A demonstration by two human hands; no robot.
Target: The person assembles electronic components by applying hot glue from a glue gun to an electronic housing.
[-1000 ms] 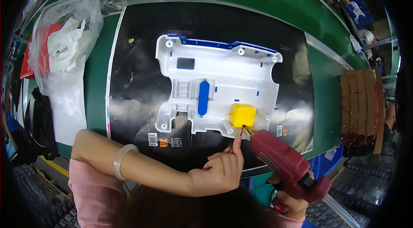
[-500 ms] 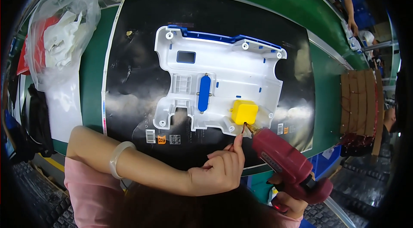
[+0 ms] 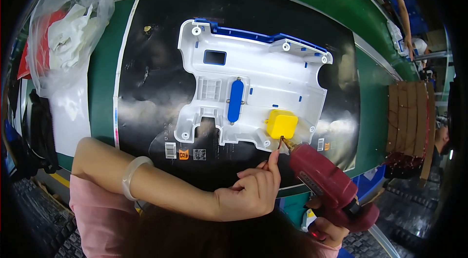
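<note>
A wire (image 3: pixel 280 144) is pinched by the left hand (image 3: pixel 251 191) at a yellow box (image 3: pixel 282 123), apparently for gluing; the glue gun (image 3: pixel 323 175), gripped in the right hand (image 3: pixel 332 231), needs steadying.

Labels on the bench, mostly codes
Black sheet (image 3: pixel 161 65)'s got a barcode (image 3: pixel 170 151), orange mark (image 3: pixel 184 154) and square code (image 3: pixel 199 154) around 7 o'clock, second barcode (image 3: pixel 320 144) near 4; dark red gun (image 3: pixel 325 172)'s side label (image 3: pixel 311 183) is too blurry.
</note>
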